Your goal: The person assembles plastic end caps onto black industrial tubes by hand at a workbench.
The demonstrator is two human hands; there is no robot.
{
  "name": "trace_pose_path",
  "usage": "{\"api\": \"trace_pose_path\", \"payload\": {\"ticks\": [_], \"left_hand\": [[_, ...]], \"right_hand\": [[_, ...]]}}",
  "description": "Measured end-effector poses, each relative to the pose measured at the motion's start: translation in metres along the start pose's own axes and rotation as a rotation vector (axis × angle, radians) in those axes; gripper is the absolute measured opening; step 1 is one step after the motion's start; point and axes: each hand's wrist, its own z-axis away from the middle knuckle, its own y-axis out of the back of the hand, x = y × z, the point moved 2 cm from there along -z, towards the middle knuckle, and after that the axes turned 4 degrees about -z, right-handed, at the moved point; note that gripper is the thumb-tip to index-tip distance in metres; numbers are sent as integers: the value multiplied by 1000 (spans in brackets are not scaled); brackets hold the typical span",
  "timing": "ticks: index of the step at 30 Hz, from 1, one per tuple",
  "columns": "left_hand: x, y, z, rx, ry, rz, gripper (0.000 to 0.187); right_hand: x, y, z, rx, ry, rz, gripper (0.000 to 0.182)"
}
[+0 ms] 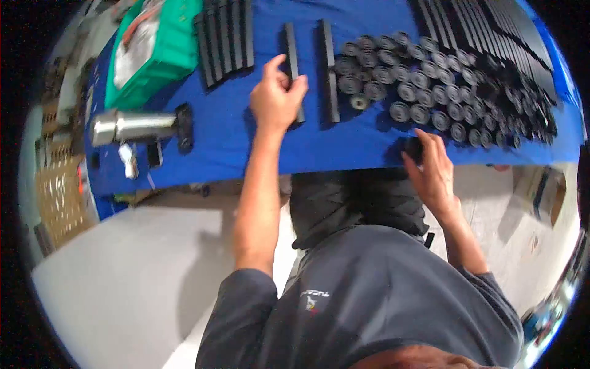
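Observation:
My left hand (278, 97) is over a black bar (291, 46) on the blue cloth, thumb and fingers apart, with nothing visible between them. Beside it, to the right, lies a second line of black bar (332, 92). Near the table's front edge my right hand (432, 165) has its fingers and thumb around a dark round piece (413, 149), partly hidden by the fingers. Just beyond that hand lie many black round caps (420, 113) in a wide cluster.
A green crate (165, 46) stands at the back left, next to a row of black bars (224, 43). A silver cylinder (138, 126) with a black end lies at left. More long bars (485, 31) lie at the back right.

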Motion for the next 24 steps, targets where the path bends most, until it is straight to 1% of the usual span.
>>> {"api": "trace_pose_path", "payload": {"ticks": [2, 5, 7, 10, 11, 12, 13, 14, 15, 18, 19, 22, 23, 24], "left_hand": [[0, 2, -1, -20, 10, -38, 57], [-3, -1, -1, 28, -15, -56, 57], [-5, -3, -1, 68, -34, -96, 59], [3, 1, 1, 67, 16, -82, 59], [5, 0, 5, 86, 13, -71, 59], [8, 0, 8, 109, 10, -58, 59], [14, 5, 11, 80, 38, -44, 61], [16, 3, 15, 140, 38, -35, 63], [18, 2, 19, 169, 40, -18, 62], [18, -4, 24, 285, 37, -31, 57], [19, -2, 22, 247, 63, -10, 55], [16, -2, 24, 239, 78, 44, 56], [14, -8, 24, 315, 95, 52, 51], [14, 0, 24, 316, 109, 96, 47]], "right_hand": [[5, -6, -2, 35, 32, 55, 54], [4, -5, -3, 39, 41, 108, 52], [4, -8, -4, 32, 34, 82, 52], [10, -9, -1, 64, 52, 101, 52], [9, -9, 0, 35, -18, 93, 52], [9, -9, 0, 40, -22, 93, 52], [12, -11, 1, 44, -25, 91, 52], [15, -12, 1, 49, -28, 90, 52], [17, -11, 1, 64, 25, 120, 53], [21, -11, 3, 53, -4, 68, 53], [27, -11, 5, 45, -11, 109, 54], [33, -11, 6, 65, -57, 74, 56], [41, -11, 6, 50, -88, 54, 55], [46, -10, 6, 49, -71, 4, 53]]}}
